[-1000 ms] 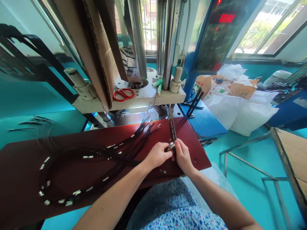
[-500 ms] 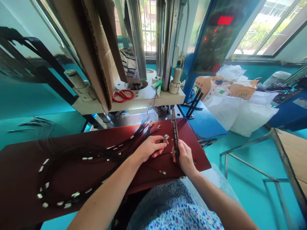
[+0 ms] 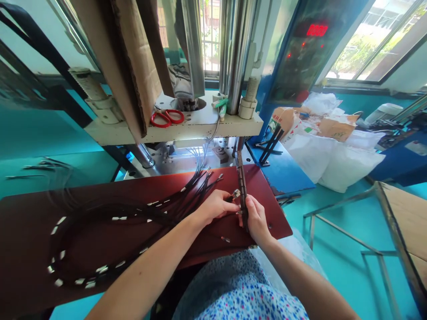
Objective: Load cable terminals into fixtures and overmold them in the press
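My left hand (image 3: 216, 207) is closed on a black cable whose metal connector (image 3: 235, 194) sticks out past the fingers. Its fingertips are close beside a long dark slotted bar (image 3: 241, 178), perhaps touching it. Wrapped around the near end of that bar is my right hand (image 3: 256, 220), holding it lengthwise away from me. A second small connector (image 3: 239, 212) sits at the bar by the fingers. To the left, a looped bundle of black cables (image 3: 133, 208) with white tags lies on the red-brown board (image 3: 30, 231). One loose connector (image 3: 225, 239) rests below my left hand.
Beyond the board stands a press with a cream plate (image 3: 203, 129); red-handled scissors (image 3: 167, 118) lie on it. Cable ends reach toward the press bed (image 3: 167, 161). At right are a blue side table (image 3: 293, 171), white bags (image 3: 340, 164) and a metal-framed cart (image 3: 343, 235).
My left hand has moved right with the connector, up to the bar. The press's cream plate, with the scissors on it, has risen. My right hand has stayed nearly still.
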